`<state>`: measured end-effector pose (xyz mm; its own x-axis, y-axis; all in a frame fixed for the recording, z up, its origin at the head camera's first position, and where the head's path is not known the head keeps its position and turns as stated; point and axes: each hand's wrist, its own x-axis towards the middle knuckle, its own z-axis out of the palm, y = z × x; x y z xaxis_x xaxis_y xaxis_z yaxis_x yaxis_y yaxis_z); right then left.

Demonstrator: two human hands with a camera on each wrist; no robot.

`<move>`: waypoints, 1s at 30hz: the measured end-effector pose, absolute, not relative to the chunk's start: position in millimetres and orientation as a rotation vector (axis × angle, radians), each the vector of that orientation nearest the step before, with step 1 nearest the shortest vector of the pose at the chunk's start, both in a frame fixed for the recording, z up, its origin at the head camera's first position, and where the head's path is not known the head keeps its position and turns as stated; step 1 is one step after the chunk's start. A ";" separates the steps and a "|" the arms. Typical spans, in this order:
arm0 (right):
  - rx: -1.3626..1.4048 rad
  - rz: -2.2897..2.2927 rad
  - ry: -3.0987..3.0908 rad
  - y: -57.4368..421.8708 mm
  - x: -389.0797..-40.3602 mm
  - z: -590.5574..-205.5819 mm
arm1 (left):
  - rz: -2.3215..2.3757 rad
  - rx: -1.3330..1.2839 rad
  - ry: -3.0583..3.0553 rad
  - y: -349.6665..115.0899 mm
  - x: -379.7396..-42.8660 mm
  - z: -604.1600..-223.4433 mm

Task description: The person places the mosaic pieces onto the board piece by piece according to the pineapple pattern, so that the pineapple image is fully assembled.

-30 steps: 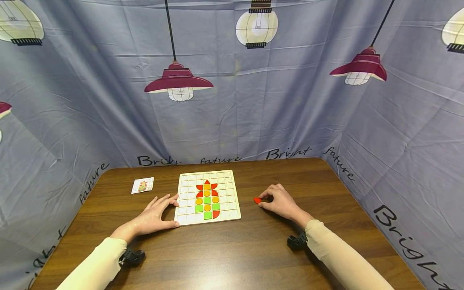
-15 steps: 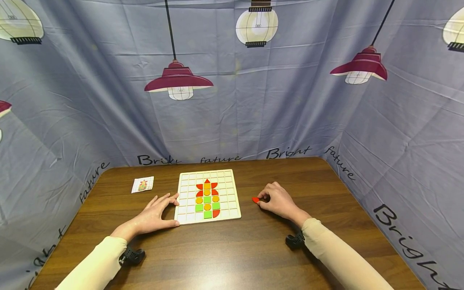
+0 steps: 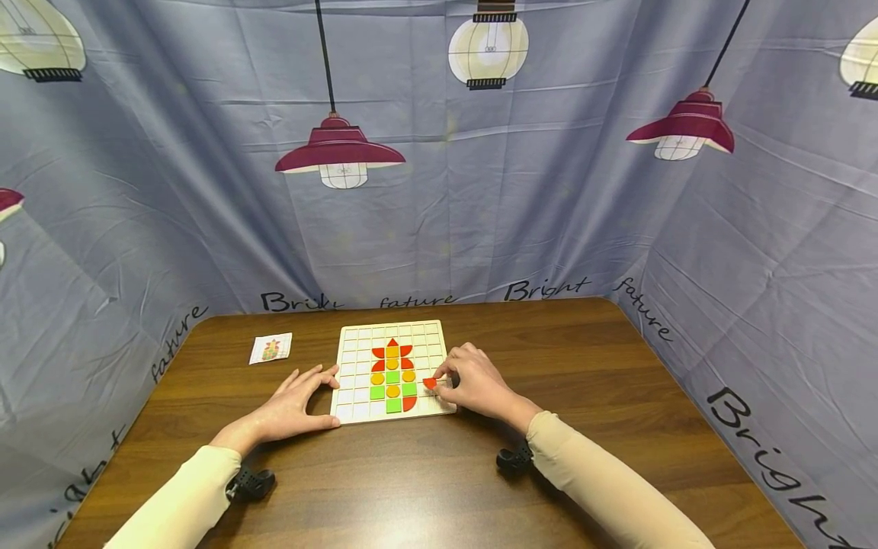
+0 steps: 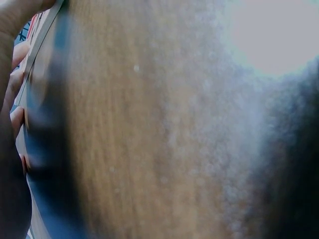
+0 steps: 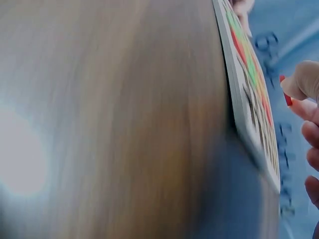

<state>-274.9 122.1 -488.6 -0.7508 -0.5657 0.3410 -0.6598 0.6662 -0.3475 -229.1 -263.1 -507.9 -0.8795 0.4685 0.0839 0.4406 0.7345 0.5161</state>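
A pale square-grid board (image 3: 357, 354) lies on the table with flat coloured tiles set in its cells. They form a pineapple-like figure of orange discs, green squares (image 3: 393, 406) and red pieces, with a red triangle (image 3: 392, 342) on top. My right hand (image 3: 473, 381) pinches a red quarter-circle tile (image 3: 430, 383) between thumb and forefinger, over the board's right part. The right wrist view shows this red tile (image 5: 286, 91) edge-on, above the board's surface. My left hand (image 3: 291, 408) touches the board's left edge, thumb at the near corner and fingers spread farther up.
A small white card (image 3: 270, 349) printed with a similar coloured figure lies at the table's back left. The brown wooden table (image 3: 384, 488) meets a blue patterned curtain (image 3: 411, 229) behind and at the sides. Each wrist wears a black strap.
My right hand has moved left with the red quarter-circle tile, from the table beside the board to over the board's right side. My left hand stays at the board's left edge.
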 end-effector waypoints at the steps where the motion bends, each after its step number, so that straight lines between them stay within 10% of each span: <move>1: 1.013 0.670 -2.667 114.4 -273.8 -489.1 | 0.836 0.755 2.877 -262.9 -229.2 -507.8; 30: 1.003 0.467 -2.679 25.0 -248.1 -502.5 | 0.850 0.753 2.871 -264.1 -230.1 -509.4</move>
<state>-248.1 25.0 -502.5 -0.7346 -0.5913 0.3328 -0.6690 0.7130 -0.2098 -230.1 -264.1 -509.4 -0.8796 0.4682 0.0839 0.4384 0.7295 0.5251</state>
